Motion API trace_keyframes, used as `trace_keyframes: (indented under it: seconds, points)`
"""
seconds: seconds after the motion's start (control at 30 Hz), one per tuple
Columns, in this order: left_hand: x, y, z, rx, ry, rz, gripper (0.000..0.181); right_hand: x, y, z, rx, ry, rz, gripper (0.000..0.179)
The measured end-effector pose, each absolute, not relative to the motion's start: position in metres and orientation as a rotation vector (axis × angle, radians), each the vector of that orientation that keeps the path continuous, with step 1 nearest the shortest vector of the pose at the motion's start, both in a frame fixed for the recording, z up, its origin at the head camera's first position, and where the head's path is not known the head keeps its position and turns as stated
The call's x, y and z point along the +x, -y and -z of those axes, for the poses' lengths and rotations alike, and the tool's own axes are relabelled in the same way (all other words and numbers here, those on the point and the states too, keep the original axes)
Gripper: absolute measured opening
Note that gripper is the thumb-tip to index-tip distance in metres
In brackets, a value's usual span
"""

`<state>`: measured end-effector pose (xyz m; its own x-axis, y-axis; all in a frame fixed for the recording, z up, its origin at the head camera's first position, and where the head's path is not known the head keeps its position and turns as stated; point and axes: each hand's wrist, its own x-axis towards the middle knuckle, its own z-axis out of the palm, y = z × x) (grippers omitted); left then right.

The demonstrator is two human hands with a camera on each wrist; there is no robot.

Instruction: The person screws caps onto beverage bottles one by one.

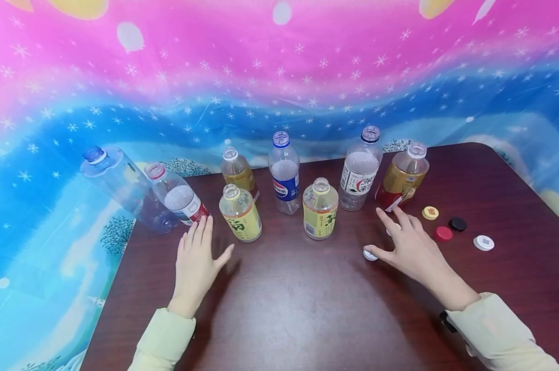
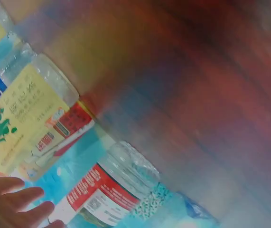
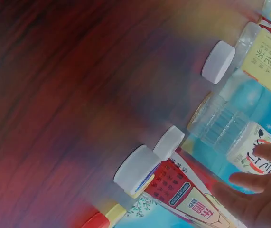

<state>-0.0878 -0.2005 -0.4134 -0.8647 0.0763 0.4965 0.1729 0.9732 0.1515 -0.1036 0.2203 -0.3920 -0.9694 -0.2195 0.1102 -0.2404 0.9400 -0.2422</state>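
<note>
My left hand (image 1: 196, 257) is spread with its fingers apart, its fingertips overlapping the foot of a red-and-white-labelled bottle (image 1: 179, 198) in the head view. Right of it stands an uncapped, yellow-labelled bottle (image 1: 241, 216). My right hand (image 1: 411, 245) hovers over the table's right part, fingers extended and holding nothing. Its thumb overlaps a white cap (image 1: 368, 256); another white cap (image 3: 169, 142) is partly hidden under the hand in the head view. Just beyond its fingertips stands an uncapped gold-and-red bottle (image 1: 404, 175).
Uncapped bottles continue across the middle: a blue-labelled one (image 1: 285, 175), a second yellow-labelled one (image 1: 321, 208) and a white-labelled one (image 1: 360, 172). A large blue-capped bottle (image 1: 126, 180) leans at the far left. Right lie yellow (image 1: 430, 213), black (image 1: 457, 223), red (image 1: 444, 234) and white (image 1: 484, 242) caps.
</note>
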Motion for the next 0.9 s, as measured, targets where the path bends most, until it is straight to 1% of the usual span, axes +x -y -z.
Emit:
trace_keyframes:
  seconds: [0.17,0.23,0.3,0.37,0.5,0.57,0.7,0.8,0.9]
  points:
    - [-0.09,0.209,0.402,-0.112,2.37,0.484,0.043,-0.104,-0.216,0.393,0.469,3.029,-0.429,0.076]
    - [-0.092,0.214,0.397,-0.043,2.286,0.579,0.033,-0.104,-0.215,0.394,0.522,3.025,-0.433,0.069]
    - [-0.096,0.221,0.391,0.049,2.209,0.671,0.027,-0.104,-0.213,0.396,0.568,3.019,-0.431,0.063]
    - [-0.102,0.229,0.384,0.15,2.125,0.766,0.026,-0.105,-0.212,0.397,0.62,3.007,-0.421,0.057]
    - [-0.115,0.248,0.371,0.393,1.963,0.942,0.035,-0.107,-0.211,0.399,0.709,2.982,-0.399,0.048]
    - [-0.121,0.258,0.365,0.496,1.896,1.013,0.042,-0.107,-0.211,0.401,0.733,2.978,-0.391,0.045]
    - [-0.131,0.278,0.358,0.616,1.845,1.065,0.063,-0.109,-0.21,0.403,0.756,2.993,-0.39,0.041]
    - [-0.137,0.291,0.355,0.659,1.882,1.132,0.082,-0.11,-0.209,0.404,0.759,3.02,-0.382,0.039]
    - [-0.142,0.3,0.352,0.708,1.946,1.232,0.097,-0.111,-0.209,0.404,0.759,3.034,-0.376,0.036]
